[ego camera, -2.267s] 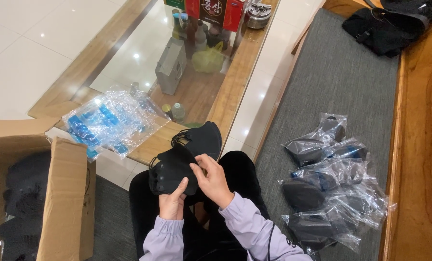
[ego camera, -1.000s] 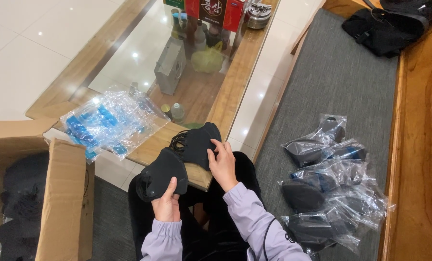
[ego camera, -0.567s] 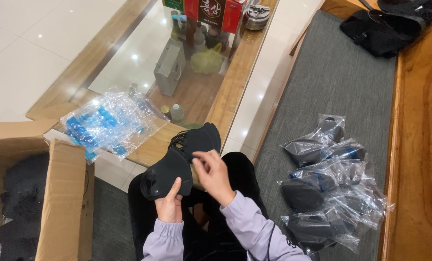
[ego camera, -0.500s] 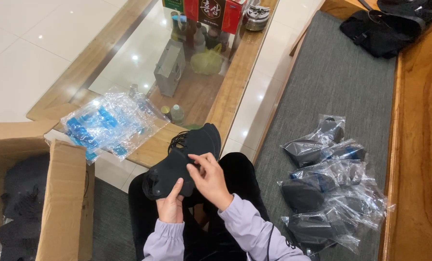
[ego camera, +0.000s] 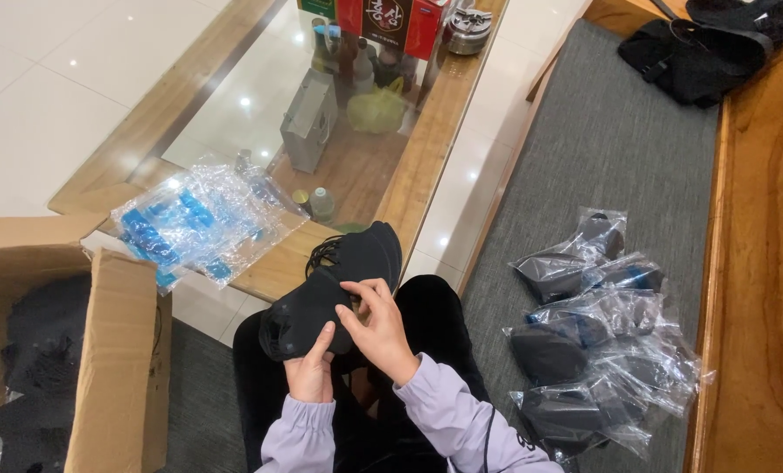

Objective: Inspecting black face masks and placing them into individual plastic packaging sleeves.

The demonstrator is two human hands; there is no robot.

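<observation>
My left hand [ego camera: 311, 372] and right hand [ego camera: 381, 326] both pinch a stack of black masks [ego camera: 334, 285]; its count is unclear. At three o'clock lie about five bagged masks [ego camera: 584, 342], overlapping.

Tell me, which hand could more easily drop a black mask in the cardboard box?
Probably the left hand. It holds the black masks from below and is nearer the open cardboard box on that side. The right hand rests on top, nearer the bagged masks.

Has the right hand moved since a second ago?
Yes. The right hand has come down off the upper black masks, away from the wooden table edge.
</observation>
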